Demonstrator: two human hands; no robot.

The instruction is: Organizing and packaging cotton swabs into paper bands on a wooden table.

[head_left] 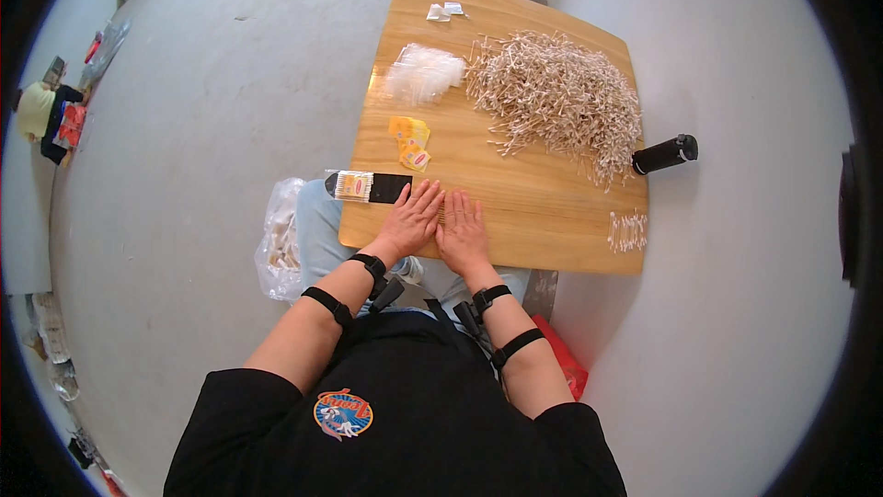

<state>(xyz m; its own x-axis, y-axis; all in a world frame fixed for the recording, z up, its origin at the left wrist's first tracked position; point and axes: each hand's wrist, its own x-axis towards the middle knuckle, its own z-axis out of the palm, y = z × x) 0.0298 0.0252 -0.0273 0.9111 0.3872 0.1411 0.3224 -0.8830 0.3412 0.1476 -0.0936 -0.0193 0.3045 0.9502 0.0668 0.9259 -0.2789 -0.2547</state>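
My left hand (413, 217) and my right hand (463, 228) lie side by side on the wooden table near its front edge, fingers stretched out and flat. Between them shows a narrow row of thin cotton swabs (441, 216), mostly hidden by the hands. Just left of my left hand, a flat black strip (392, 188) reaches over the table's left edge. A clear packet of cotton swabs (353, 186) with a yellow and red card sits around its outer part. Beyond the strip lie several yellow cards (411, 142).
A large heap of loose cotton swabs (557, 100) covers the table's far right. Clear plastic bags (423, 74) lie left of it. A small row of swabs (627, 231) is at the right. A black bottle (664, 155) stands by the right edge; a plastic sack (280, 239) is at lower left.
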